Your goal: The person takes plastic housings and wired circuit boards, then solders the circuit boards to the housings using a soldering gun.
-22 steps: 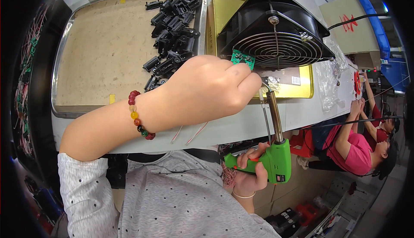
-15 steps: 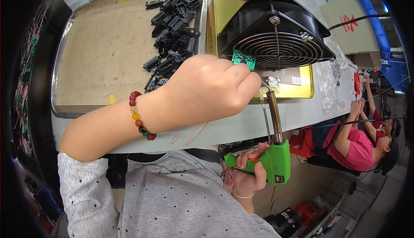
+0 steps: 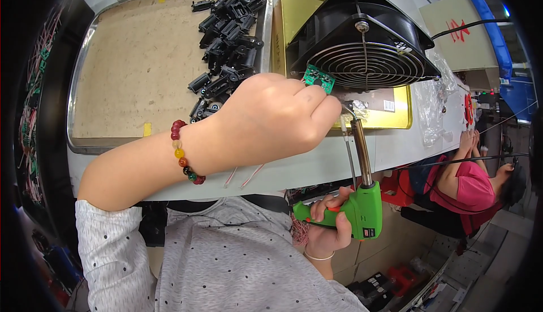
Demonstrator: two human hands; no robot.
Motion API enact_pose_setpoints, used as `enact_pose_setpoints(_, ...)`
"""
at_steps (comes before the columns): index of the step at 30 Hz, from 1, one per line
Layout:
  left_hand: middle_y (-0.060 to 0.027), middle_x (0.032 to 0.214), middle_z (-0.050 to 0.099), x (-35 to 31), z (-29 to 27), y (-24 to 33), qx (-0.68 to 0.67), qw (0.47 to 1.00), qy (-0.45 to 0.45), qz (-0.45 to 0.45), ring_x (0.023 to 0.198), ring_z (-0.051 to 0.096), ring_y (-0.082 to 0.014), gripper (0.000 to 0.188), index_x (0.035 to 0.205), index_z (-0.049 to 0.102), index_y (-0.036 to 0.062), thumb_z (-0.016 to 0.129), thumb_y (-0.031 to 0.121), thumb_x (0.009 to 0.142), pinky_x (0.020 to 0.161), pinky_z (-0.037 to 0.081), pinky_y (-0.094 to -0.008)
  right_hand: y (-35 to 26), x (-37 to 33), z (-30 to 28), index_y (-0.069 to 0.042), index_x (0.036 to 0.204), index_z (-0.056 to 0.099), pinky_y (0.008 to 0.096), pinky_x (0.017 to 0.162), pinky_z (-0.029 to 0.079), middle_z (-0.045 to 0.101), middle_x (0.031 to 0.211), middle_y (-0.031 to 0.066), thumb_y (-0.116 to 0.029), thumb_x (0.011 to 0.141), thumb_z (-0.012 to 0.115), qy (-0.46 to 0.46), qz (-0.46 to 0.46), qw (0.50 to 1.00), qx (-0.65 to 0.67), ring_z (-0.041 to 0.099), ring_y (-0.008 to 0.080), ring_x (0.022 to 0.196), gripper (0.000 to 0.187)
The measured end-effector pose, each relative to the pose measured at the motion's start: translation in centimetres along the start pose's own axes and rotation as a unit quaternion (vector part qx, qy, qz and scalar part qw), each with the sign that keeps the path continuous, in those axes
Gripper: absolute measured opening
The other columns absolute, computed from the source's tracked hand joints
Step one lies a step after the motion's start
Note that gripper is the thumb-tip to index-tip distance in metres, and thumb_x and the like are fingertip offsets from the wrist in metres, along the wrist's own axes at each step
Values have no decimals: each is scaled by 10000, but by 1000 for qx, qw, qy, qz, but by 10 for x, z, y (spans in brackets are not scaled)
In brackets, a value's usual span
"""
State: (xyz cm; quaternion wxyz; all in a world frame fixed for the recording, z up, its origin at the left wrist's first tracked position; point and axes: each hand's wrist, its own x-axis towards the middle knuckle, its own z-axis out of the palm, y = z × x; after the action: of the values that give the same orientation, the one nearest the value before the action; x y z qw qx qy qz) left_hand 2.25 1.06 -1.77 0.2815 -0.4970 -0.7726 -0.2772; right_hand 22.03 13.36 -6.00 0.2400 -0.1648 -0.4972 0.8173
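Observation:
My left hand (image 3: pixel 283 111), closed with knuckles up, is in front of the fan. A small green circuit board (image 3: pixel 319 78) sticks out past its knuckles, seemingly gripped by the fingertips, which are hidden. In my right hand (image 3: pixel 328 230) is a green soldering gun (image 3: pixel 366 213), my fingers wrapped round its handle. Its metal barrel points up, and the bent tip and a thin feed tube (image 3: pixel 349 151) reach the fingers of my left hand. Whether the tip touches the board is hidden. Thin red and white wires (image 3: pixel 251 177) hang below my left wrist.
A black fan (image 3: pixel 365 40) with a wire guard stands in a gold tin tray (image 3: pixel 401 114). Left is a metal-rimmed tray (image 3: pixel 130 57) with several black plastic parts (image 3: pixel 226 40) piled at its right side. Clear plastic bags (image 3: pixel 432 108) lie right. Another person (image 3: pixel 472 185) sits farther right.
The circuit board has turned slightly behind my left knuckles. Both hands stay almost in place with their grips unchanged. At the right, the other person has shifted.

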Motion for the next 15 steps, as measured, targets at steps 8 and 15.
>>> enact_pose_setpoints(8,-18,569,494,-1,0,0,-2,1000,2,8,473,515,-141,118,700,542,55,627,59,619,437,427,-246,0,-1,0,23,1158,430,267,459,366,537,873,72,-197,761,498,6,3,1000,3,446,139,554,458)
enact_pose_setpoints(15,-9,568,467,1,-2,1,19,1000,3,16,465,491,-132,109,691,536,54,620,62,622,439,415,-240,-4,0,0,28,1167,415,272,468,375,563,974,111,-197,755,508,-5,2,1000,14,467,148,544,478)
